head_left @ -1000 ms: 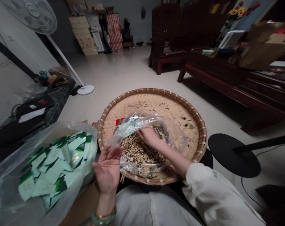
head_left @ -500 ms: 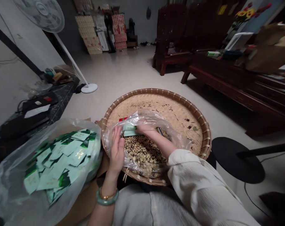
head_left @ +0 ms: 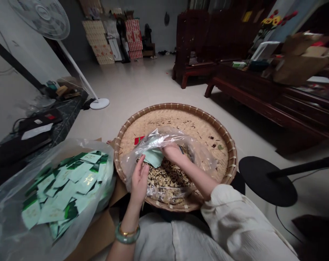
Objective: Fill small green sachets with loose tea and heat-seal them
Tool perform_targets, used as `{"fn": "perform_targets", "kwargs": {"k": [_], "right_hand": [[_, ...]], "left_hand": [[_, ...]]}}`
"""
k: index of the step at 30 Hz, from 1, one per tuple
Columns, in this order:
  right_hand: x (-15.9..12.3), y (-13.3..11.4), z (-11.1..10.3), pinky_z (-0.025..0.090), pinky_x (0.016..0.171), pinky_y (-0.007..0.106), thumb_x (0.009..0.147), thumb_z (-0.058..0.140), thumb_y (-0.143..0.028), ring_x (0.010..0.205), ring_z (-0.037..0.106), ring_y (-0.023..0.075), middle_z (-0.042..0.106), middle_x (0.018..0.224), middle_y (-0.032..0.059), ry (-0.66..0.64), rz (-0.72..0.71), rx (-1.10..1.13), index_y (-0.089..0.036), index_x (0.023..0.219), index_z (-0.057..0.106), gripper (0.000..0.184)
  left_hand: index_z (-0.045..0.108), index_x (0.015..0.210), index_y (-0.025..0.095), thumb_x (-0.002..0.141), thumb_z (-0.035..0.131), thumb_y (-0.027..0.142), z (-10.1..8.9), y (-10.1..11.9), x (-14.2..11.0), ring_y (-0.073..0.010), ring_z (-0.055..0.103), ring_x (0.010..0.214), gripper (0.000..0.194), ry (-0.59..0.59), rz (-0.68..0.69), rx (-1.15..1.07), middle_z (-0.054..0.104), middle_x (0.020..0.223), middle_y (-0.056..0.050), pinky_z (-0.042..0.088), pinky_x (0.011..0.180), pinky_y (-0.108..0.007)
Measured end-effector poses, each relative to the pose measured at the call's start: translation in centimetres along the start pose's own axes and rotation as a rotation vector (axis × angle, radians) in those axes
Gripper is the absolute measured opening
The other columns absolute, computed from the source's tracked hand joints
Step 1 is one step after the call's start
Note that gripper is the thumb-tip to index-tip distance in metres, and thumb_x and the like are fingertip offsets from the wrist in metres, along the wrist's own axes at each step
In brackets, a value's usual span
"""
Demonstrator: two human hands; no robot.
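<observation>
A round woven bamboo tray (head_left: 177,107) holds a heap of dried, speckled herb pieces (head_left: 167,177) inside a transparent plastic bag (head_left: 199,159). My right hand (head_left: 173,153) reaches into the bag and pinches the end of a pale green sachet (head_left: 153,157). My left hand (head_left: 139,181) hovers at the bag's mouth with curved fingers, just below the sachet and holding nothing. A dark slim tool (head_left: 182,149) lies beside my right hand. To the left, a large transparent bag (head_left: 14,214) is full of green and pale sachets (head_left: 63,188).
Flattened cardboard (head_left: 96,232) lies under the left bag. A black surface with a dark device (head_left: 31,132) stands at left, beside a white fan (head_left: 41,14). A round black stand base (head_left: 264,181) sits right of the tray, with dark wooden furniture (head_left: 262,87) behind it.
My left hand, around the sachet half a second ago, has let go and dropped slightly back. The sachet now tilts downward to the left from my right hand.
</observation>
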State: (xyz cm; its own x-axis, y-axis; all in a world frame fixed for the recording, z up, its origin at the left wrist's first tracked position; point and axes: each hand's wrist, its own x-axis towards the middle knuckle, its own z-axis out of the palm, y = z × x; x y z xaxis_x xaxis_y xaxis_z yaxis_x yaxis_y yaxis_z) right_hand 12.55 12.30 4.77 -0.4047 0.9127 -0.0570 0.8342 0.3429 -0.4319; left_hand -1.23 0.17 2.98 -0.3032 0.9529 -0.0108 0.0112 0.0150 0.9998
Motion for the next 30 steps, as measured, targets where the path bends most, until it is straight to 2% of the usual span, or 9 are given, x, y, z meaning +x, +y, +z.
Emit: {"fn": "perform_targets", "kwargs": {"k": [3,4,6,8,11,15,18,23,30], "right_hand": [[-3.5,0.3,0.3,0.046,0.085,0.027,0.094,0.040,-0.020,0.095,0.063,0.0185,0.069,0.104,0.0075,0.076,-0.022,0.126,-0.017,0.098,0.066,0.027],[-4.8,0.3,0.8,0.047,0.081,0.027,0.092,0.043,-0.020,0.089,0.064,0.0180,0.070,0.099,0.0070,0.154,-0.017,0.313,-0.016,0.097,0.066,0.024],[-7.5,0.0,2.3,0.049,0.074,0.027,0.086,0.050,-0.019,0.080,0.064,0.0173,0.070,0.087,0.0044,0.266,-0.007,0.618,-0.016,0.092,0.065,0.016],[-9.9,-0.3,3.7,0.051,0.066,0.027,0.083,0.051,-0.019,0.072,0.063,0.0161,0.067,0.080,0.0028,0.317,0.021,0.755,-0.017,0.090,0.062,0.013],[-12.5,-0.5,4.0,0.053,0.073,0.033,0.083,0.052,-0.018,0.083,0.061,0.0195,0.064,0.095,0.0075,0.461,-0.018,0.619,-0.017,0.110,0.056,0.028],[-13.7,-0.2,1.7,0.046,0.093,0.045,0.086,0.052,-0.016,0.112,0.049,0.0263,0.053,0.122,0.0138,0.593,-0.240,0.271,-0.022,0.133,0.046,0.047],[-13.7,0.0,0.8,0.047,0.092,0.045,0.090,0.048,-0.015,0.111,0.049,0.0251,0.056,0.119,0.0116,0.630,-0.373,0.160,-0.025,0.128,0.053,0.040],[-13.9,0.4,1.9,0.049,0.089,0.044,0.088,0.053,-0.015,0.106,0.052,0.0236,0.060,0.115,0.0106,0.742,-0.451,0.145,-0.025,0.124,0.055,0.037],[-14.3,-0.1,2.5,0.050,0.084,0.041,0.087,0.058,-0.020,0.099,0.055,0.0231,0.061,0.103,0.0107,0.747,-0.405,0.253,-0.021,0.111,0.060,0.025]], "left_hand": [[0.049,0.130,0.019,0.075,0.066,0.044,1.2,-0.7,-0.1,-0.0240,0.044,0.129,0.063,0.041,-0.128,-0.221,0.046,0.142,-0.014,0.036,0.106,-0.034],[0.050,0.128,0.019,0.073,0.068,0.044,1.6,-0.9,-0.2,-0.0236,0.049,0.125,0.063,0.017,-0.157,-0.275,0.051,0.137,-0.014,0.040,0.102,-0.033],[0.058,0.115,0.016,0.070,0.070,0.045,2.3,-1.0,-0.6,-0.0223,0.061,0.106,0.056,-0.058,-0.215,-0.312,0.065,0.116,-0.012,0.048,0.087,-0.029],[0.065,0.090,0.011,0.068,0.069,0.049,2.8,-1.0,-1.0,-0.0185,0.064,0.077,0.044,-0.118,-0.262,-0.238,0.070,0.082,-0.008,0.049,0.068,-0.026],[0.059,0.063,0.012,0.067,0.066,0.050,3.0,-0.8,-1.5,-0.0134,0.053,0.057,0.039,-0.196,-0.225,-0.029,0.059,0.057,0.000,0.041,0.054,-0.023],[0.056,0.061,0.015,0.069,0.062,0.045,2.8,-0.2,-2.1,-0.0118,0.044,0.056,0.033,-0.397,-0.086,0.163,0.052,0.057,0.002,0.036,0.054,-0.023],[0.053,0.061,0.015,0.072,0.059,0.044,2.7,0.3,-2.6,-0.0118,0.043,0.057,0.031,-0.443,-0.062,0.209,0.049,0.057,0.003,0.034,0.054,-0.023],[0.059,0.082,0.013,0.076,0.058,0.040,2.4,0.9,-3.6,-0.0145,0.050,0.068,0.027,-0.520,-0.072,0.109,0.057,0.073,-0.001,0.042,0.064,-0.025],[0.061,0.093,0.012,0.079,0.056,0.040,1.6,0.8,-4.1,-0.0155,0.051,0.070,0.032,-0.530,-0.095,0.161,0.058,0.075,-0.001,0.043,0.065,-0.026]]}}
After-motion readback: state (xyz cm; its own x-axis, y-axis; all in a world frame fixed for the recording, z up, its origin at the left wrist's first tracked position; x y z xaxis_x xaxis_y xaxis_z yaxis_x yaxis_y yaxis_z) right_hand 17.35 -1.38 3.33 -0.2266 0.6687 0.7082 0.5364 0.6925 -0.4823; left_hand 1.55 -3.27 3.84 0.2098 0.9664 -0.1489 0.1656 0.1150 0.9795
